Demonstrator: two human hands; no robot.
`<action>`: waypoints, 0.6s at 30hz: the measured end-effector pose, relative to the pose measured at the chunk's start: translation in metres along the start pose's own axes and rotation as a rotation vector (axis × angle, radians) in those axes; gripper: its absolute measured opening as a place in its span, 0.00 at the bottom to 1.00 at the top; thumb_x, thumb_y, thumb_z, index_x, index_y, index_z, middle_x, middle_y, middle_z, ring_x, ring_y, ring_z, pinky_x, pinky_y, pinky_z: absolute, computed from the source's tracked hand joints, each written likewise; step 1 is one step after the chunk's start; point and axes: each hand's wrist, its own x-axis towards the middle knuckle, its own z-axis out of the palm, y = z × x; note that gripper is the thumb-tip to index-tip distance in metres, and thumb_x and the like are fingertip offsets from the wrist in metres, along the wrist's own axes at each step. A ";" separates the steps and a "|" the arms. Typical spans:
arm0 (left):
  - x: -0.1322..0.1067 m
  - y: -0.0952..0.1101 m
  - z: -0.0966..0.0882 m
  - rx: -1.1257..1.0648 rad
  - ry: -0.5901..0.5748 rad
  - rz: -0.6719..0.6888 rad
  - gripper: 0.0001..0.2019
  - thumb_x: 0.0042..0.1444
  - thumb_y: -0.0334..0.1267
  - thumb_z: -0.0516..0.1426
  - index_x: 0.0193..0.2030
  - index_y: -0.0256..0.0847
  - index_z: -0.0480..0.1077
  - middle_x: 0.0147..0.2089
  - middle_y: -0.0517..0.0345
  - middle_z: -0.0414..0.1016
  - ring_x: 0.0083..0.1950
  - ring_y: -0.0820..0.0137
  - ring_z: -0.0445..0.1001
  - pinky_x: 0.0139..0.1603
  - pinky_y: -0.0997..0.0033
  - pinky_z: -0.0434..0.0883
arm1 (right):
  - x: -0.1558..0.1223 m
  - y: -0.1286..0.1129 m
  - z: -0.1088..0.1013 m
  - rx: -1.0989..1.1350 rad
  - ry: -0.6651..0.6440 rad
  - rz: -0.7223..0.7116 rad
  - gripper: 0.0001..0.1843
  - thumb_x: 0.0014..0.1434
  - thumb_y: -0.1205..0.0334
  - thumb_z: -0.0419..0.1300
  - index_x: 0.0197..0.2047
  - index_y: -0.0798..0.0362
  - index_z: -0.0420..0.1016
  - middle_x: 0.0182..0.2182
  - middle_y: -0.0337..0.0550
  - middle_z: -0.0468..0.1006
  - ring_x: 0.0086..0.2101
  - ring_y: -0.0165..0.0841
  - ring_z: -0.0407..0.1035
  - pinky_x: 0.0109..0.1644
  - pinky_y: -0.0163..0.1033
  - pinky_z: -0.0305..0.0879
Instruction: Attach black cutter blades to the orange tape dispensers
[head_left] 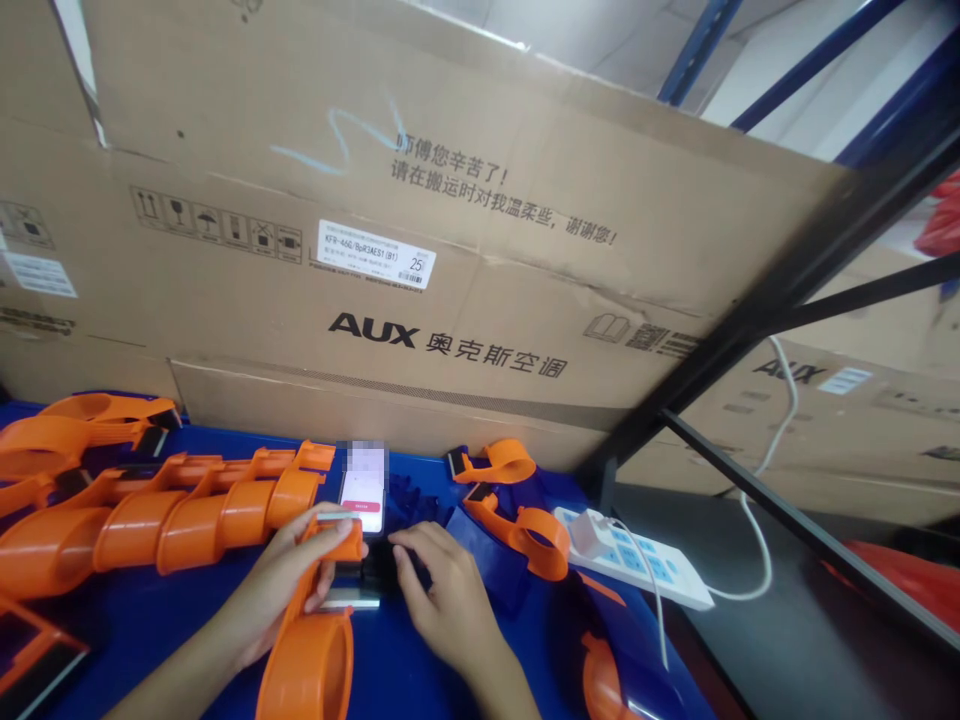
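My left hand (281,585) is closed around an orange plastic tape dispenser (315,640) that lies on the blue table (405,670), gripping it near its blade end. My right hand (442,595) rests beside it with the fingers curled, pressing on a small black part (379,570) at the dispenser's tip. A phone (362,490) with a lit screen stands just behind both hands.
A row of nested orange dispensers (172,510) lies at the left. More orange dispensers (525,525) and dark blue parts (409,495) lie right of the phone. A white power strip (637,560) with a plugged charger sits at the table's right edge. Large cardboard boxes (420,250) wall the back.
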 end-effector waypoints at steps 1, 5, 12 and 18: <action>0.000 -0.002 0.002 0.028 -0.006 0.007 0.19 0.61 0.56 0.64 0.49 0.46 0.73 0.19 0.68 0.68 0.16 0.76 0.58 0.18 0.78 0.57 | 0.000 -0.002 0.000 0.039 0.016 -0.008 0.11 0.74 0.63 0.54 0.53 0.48 0.77 0.45 0.46 0.82 0.45 0.39 0.76 0.48 0.42 0.72; -0.005 -0.014 0.009 0.188 -0.092 0.022 0.21 0.63 0.59 0.61 0.53 0.46 0.74 0.17 0.68 0.65 0.16 0.74 0.61 0.16 0.79 0.56 | -0.001 -0.007 0.001 0.144 0.008 -0.033 0.13 0.72 0.62 0.60 0.58 0.47 0.76 0.44 0.45 0.82 0.43 0.38 0.76 0.42 0.39 0.71; -0.011 -0.018 0.017 0.266 -0.132 0.038 0.20 0.65 0.58 0.59 0.53 0.46 0.73 0.17 0.68 0.66 0.15 0.74 0.60 0.16 0.77 0.57 | 0.000 -0.017 0.009 0.262 0.068 -0.034 0.06 0.71 0.62 0.61 0.40 0.49 0.78 0.41 0.44 0.80 0.39 0.35 0.74 0.37 0.36 0.68; -0.008 0.010 -0.002 0.185 -0.043 0.137 0.17 0.67 0.55 0.59 0.51 0.45 0.73 0.15 0.69 0.65 0.14 0.77 0.55 0.18 0.78 0.53 | 0.001 -0.012 -0.002 0.297 0.276 0.038 0.09 0.71 0.61 0.61 0.37 0.50 0.76 0.36 0.42 0.77 0.34 0.35 0.71 0.37 0.38 0.66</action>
